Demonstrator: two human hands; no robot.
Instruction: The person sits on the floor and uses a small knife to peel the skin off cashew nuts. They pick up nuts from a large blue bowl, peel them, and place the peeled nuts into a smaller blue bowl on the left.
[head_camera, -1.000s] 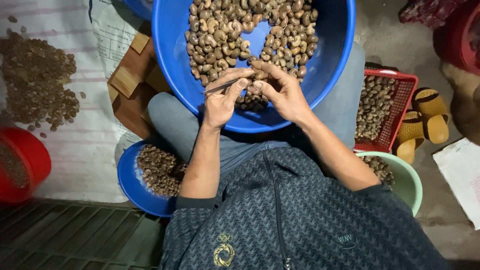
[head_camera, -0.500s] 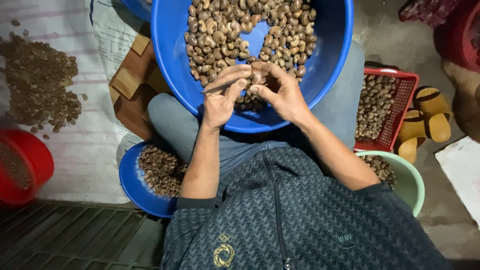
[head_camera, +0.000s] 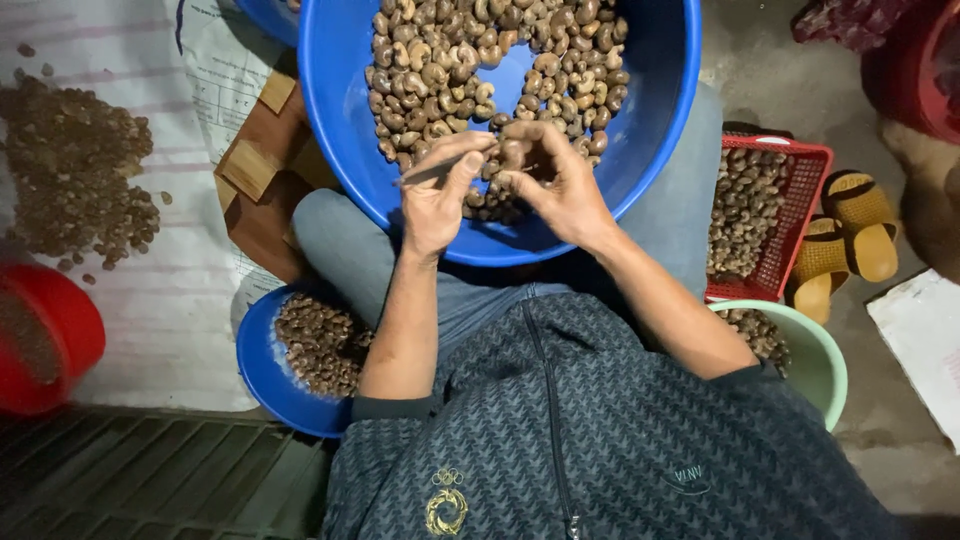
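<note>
Left hand (head_camera: 437, 200) fingers pinch a thin tool (head_camera: 425, 172) — right hand (head_camera: 553, 185) fingers grip 1 nut (head_camera: 513, 153) over the blue basin (head_camera: 660, 110).

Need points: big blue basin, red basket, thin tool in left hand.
big blue basin (head_camera: 668, 120), head view, bare inner wall on its right side.
red basket (head_camera: 812, 190), head view, its right rim.
thin tool (head_camera: 425, 174), head view, mid-shaft, by the left hand (head_camera: 437, 205).

Nuts (head_camera: 480, 60) crowding basin (head_camera: 660, 130) (centre bare)

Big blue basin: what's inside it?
The basin holds brown nuts around a bare patch. The left hand and right hand cover nuts at the near side.
</note>
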